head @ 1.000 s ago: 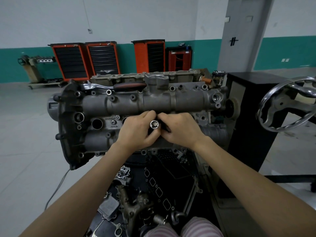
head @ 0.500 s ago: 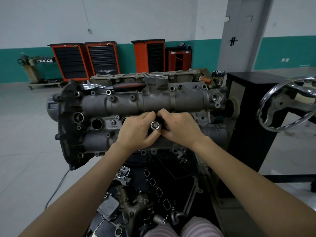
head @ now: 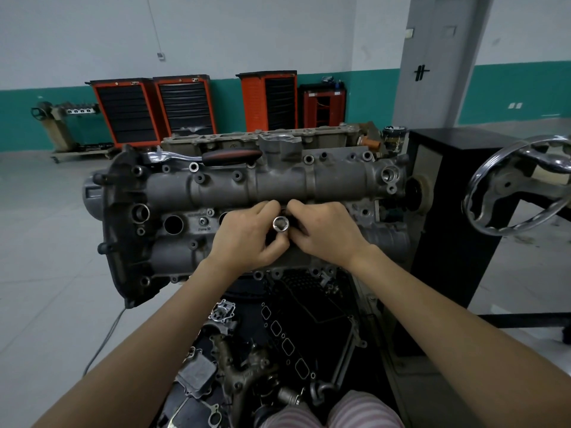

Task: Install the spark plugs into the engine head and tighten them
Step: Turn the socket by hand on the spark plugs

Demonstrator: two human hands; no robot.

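At the middle of the head [head: 234, 193], I am holding a chrome socket [head: 280, 224] over a plug well, its hex mouth facing up at me. My left hand [head: 247, 236] is curling its fingers round the socket from one side while my right hand [head: 324, 233] is pinching it from the other, thumbs nearly touching, probably to keep it square as a plug starts by hand. No plug itself is showing; I am judging it sits below the socket. Two wells [head: 173, 224] to the left are standing dark and open, so the job looks early. Dull cast aluminium, ribbed and bolt-studded, is surrounding the polished steel. A ratchet [head: 204, 156], rubber-gripped, is lying along the far edge, within reach for tightening. A handwheel [head: 522, 188] is gleaming on the stand at right.
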